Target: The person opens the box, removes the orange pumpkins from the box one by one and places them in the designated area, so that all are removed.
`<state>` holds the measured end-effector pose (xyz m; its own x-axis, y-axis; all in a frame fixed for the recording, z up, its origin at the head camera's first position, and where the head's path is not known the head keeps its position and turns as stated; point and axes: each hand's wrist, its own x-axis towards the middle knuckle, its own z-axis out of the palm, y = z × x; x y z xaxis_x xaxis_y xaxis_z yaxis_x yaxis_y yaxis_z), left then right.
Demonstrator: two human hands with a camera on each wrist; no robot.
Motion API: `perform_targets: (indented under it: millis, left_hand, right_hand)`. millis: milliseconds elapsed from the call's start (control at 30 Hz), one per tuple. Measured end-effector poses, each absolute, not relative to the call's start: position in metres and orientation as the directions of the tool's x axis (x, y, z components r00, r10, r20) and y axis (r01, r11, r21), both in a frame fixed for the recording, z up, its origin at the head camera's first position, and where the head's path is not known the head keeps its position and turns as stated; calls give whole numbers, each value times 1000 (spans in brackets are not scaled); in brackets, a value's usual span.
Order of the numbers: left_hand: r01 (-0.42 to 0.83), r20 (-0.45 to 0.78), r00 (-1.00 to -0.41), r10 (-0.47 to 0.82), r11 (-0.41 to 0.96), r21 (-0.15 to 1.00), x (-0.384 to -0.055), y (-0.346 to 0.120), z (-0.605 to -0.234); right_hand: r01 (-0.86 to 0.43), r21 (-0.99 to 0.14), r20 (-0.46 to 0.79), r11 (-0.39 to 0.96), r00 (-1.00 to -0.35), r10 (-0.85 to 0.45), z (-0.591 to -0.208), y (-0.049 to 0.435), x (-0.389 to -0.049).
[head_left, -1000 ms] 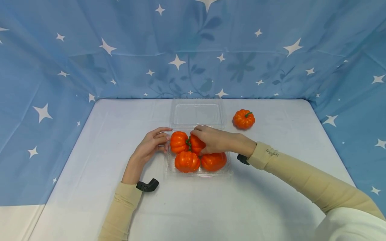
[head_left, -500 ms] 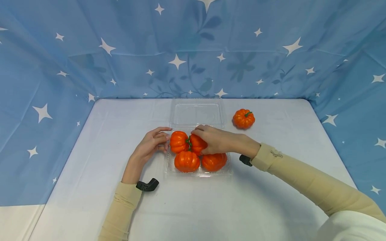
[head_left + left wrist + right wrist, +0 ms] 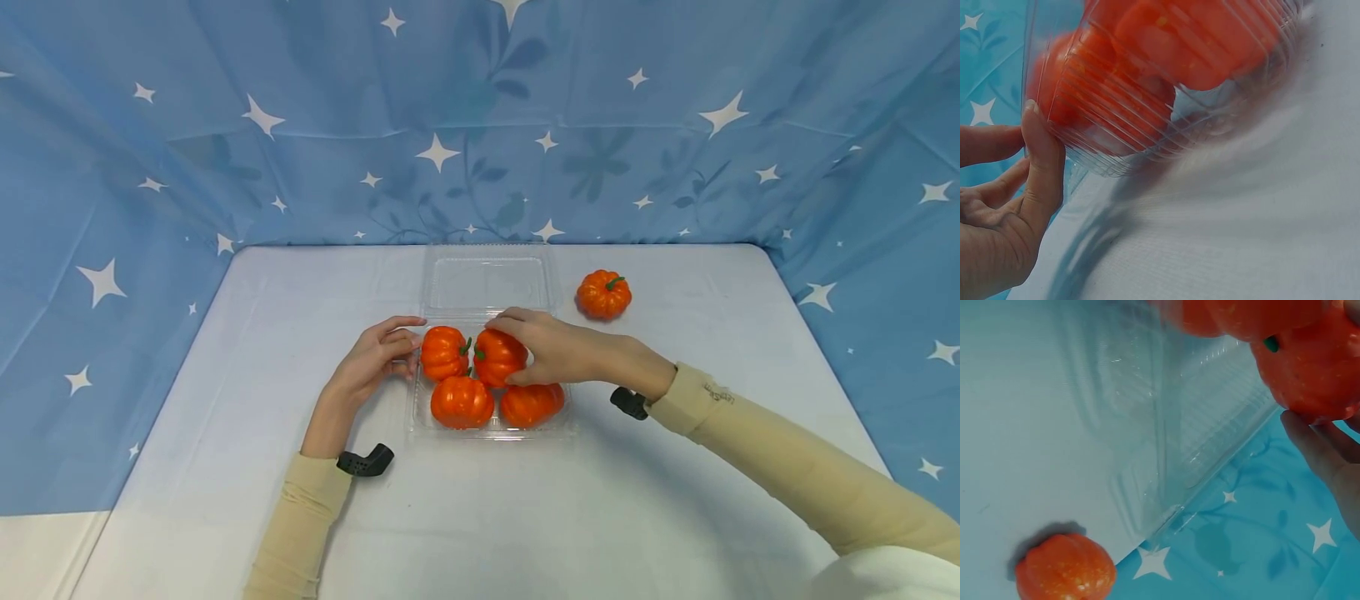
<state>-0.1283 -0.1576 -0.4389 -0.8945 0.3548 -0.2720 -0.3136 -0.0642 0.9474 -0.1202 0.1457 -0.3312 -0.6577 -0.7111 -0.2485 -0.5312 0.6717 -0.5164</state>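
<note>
The right hand (image 3: pixel 558 347) grips an orange pumpkin (image 3: pixel 498 360) by the far right corner of a clear tray (image 3: pixel 491 435), whose left edge the left hand (image 3: pixel 375 360) pinches. Three more pumpkins (image 3: pixel 462 403) lie inside; a loose pumpkin (image 3: pixel 602 296) sits near the far edge of the table (image 3: pixel 697 333).

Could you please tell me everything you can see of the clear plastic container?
The container looks like thin, transparent plastic, with fine ribs on its walls. It lies open on the white table, its rectangular lid turned back on the far side. Three orange pumpkins sit in its base, and the right hand holds a fourth in or just over it. The left hand pinches its left edge. Whether the right hand touches it cannot be told.
</note>
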Motion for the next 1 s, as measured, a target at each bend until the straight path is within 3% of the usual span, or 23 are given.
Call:
perform_targets:
  millis: [667,1000]
  left_hand:
    - [-308,-268,-894,358,-59,949,-127,-157,-439]
    - [-306,-264,-892,367,-60,950,-127,-155,-440]
  right_hand:
    - [-512,-609,-78,605,-721,-688,-333,185,-106]
    - [-402,-738,-51,542,-768,-639,-342,203,-101]
